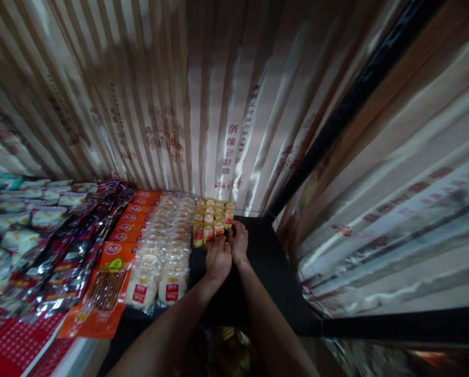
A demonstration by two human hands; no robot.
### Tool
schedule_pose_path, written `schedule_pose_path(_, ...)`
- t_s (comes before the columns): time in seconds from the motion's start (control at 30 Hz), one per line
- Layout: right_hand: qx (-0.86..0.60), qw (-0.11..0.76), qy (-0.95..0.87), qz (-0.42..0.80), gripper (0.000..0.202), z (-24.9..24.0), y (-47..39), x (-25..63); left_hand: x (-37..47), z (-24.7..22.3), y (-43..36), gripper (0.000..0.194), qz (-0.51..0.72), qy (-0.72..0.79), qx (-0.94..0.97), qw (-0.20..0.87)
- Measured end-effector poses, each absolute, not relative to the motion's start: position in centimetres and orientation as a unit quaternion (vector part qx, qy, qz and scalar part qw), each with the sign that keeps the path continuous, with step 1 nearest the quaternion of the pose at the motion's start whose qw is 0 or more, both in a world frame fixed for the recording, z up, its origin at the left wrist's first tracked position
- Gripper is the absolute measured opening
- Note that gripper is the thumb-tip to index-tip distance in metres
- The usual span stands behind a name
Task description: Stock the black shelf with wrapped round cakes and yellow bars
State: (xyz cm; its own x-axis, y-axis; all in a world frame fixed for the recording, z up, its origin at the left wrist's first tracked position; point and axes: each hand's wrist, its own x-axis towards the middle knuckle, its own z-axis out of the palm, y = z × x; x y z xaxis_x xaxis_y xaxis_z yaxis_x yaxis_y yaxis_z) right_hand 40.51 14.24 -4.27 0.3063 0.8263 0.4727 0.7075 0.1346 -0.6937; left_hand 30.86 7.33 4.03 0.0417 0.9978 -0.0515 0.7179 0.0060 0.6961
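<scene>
Small yellow-wrapped snack packs point(208, 232) stand in tight rows on a black shelf. My left hand point(219, 257) is at the front of the rows, its fingers bent against a pack near the front right corner. Beside it, my right hand point(239, 241) curls its fingers around the right side of that corner. The two hands nearly touch, and they hide much of the corner pack between them. Left of the yellow packs lie two columns of clear bags with round, pale crackers point(171, 285), carrying red labels.
Orange snack bags point(120, 248), dark shiny pouches point(71, 262) and white packets point(22, 238) line the left. Pleated printed sheeting point(210, 94) hangs behind and at the right. A black post point(336, 136) slants beside the black shelf point(273, 277).
</scene>
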Motion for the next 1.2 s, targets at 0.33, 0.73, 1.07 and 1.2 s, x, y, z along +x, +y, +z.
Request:
schedule_pose_path(0.33,-0.680,0.472,-0.551,0.104,0.047,-4.3,14.9,41.0,31.0,3.1,7.2,0.039,0.254,0.640,0.662,0.297)
schedule_pose_path(0.73,-0.715,0.403,-0.551,0.152,0.050,-3.9,16.7,40.0,31.3,2.5,7.6,0.039,0.275,0.659,0.622,0.322)
schedule_pose_path(1.07,-0.702,0.443,-0.538,0.147,0.052,-4.1,16.8,40.5,31.2,3.2,7.5,0.040,0.284,0.657,0.612,0.336)
schedule_pose_path(1.2,-0.690,0.468,-0.531,0.150,0.055,-4.0,16.3,40.8,31.1,3.6,7.2,0.040,0.279,0.652,0.618,0.339)
